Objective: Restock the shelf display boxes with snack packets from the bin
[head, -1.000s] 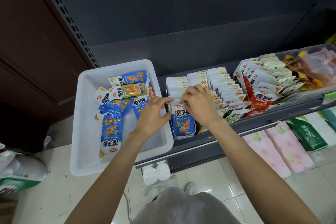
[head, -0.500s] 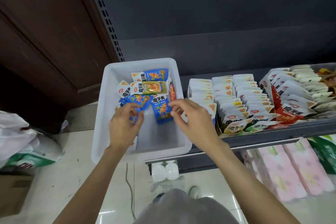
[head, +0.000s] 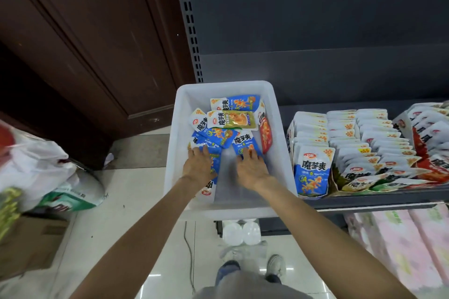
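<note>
**Inspector:** Where are the hands?

**Clerk:** Both are inside the white bin [head: 275,114], which sits at the left end of the dark shelf [head: 364,198]. The left hand [head: 199,165] lies flat, fingers straight, resting on a blue packet [head: 215,160] along the bin's left side. The right hand [head: 251,168] is also flat and relaxed, its fingertips [head: 245,153] touching the lower edge of another blue packet [head: 245,142] near the middle. Neither hand grips anything.

**Inspector:** Packet count in the bin?

**Clerk:** About eight visible — five blue, one green [head: 232,119], one red [head: 264,132] leaning against the right wall, and one mostly white at the upper left (they overlap, so the count is approximate).

**Inspector:** And the display?

**Clerk:** Just right of the bin, the display boxes [head: 337,184] hold upright rows of packets. I count three full rows in white and blue packaging, with a blue-fronted packet [head: 312,172] at the head of the nearest row, then a box of red packets [head: 435,167] at the frame's edge. Individual packets per row are too tightly stacked to count.

**Inspector:** Surroundings?

**Clerk:** Pink wrapped packs [head: 403,245] on the lower tier, two white round lids [head: 241,233] beneath the bin, plastic bags [head: 46,170] and a cardboard box [head: 29,243] on the tiled floor at left — and two shoes [head: 274,264] below.
</note>
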Demonstrator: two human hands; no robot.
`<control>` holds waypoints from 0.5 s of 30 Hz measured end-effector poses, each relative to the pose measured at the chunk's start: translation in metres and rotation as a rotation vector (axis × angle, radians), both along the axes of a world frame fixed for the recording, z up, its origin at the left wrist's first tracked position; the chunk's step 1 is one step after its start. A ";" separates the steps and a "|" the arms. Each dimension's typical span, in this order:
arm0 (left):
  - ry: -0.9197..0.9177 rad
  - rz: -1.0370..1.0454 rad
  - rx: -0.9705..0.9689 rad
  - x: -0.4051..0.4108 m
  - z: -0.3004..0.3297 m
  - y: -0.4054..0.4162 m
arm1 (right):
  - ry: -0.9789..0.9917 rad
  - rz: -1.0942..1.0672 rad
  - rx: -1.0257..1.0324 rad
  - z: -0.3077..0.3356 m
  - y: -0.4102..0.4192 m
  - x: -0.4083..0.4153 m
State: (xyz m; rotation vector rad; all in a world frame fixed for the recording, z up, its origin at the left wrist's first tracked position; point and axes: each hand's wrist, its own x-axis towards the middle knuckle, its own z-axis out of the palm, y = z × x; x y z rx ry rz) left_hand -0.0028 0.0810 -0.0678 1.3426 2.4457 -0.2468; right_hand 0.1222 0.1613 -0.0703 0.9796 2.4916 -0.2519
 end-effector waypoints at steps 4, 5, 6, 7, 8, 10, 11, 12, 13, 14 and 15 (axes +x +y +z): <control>-0.071 0.059 0.028 -0.003 -0.007 0.001 | 0.038 -0.004 -0.094 0.006 0.005 0.001; -0.042 0.041 0.014 -0.004 -0.008 0.002 | 0.060 -0.006 -0.115 0.008 0.006 0.002; -0.018 0.016 -0.005 -0.005 -0.008 0.003 | 0.084 -0.012 -0.135 0.011 0.006 0.003; -0.008 -0.010 -0.019 -0.006 -0.007 0.005 | 0.108 -0.019 -0.150 0.013 0.006 0.005; -0.023 -0.028 -0.026 -0.006 -0.006 0.006 | 0.132 -0.028 -0.158 0.014 0.005 0.006; -0.118 -0.005 0.012 -0.005 -0.003 0.009 | 0.175 -0.049 -0.178 0.015 0.004 0.010; -0.175 0.019 0.058 -0.005 -0.002 0.009 | 0.196 -0.062 -0.193 0.016 0.004 0.012; -0.221 0.039 0.110 -0.006 0.000 0.008 | 0.224 -0.076 -0.209 0.017 0.004 0.014; -0.248 0.053 0.163 -0.006 0.003 0.006 | 0.264 -0.092 -0.226 0.020 0.003 0.016; -0.252 0.067 0.222 -0.008 0.008 0.005 | 0.322 -0.111 -0.237 0.024 0.002 0.019; -0.237 0.078 0.283 -0.009 0.015 0.003 | 0.395 -0.135 -0.242 0.029 0.001 0.022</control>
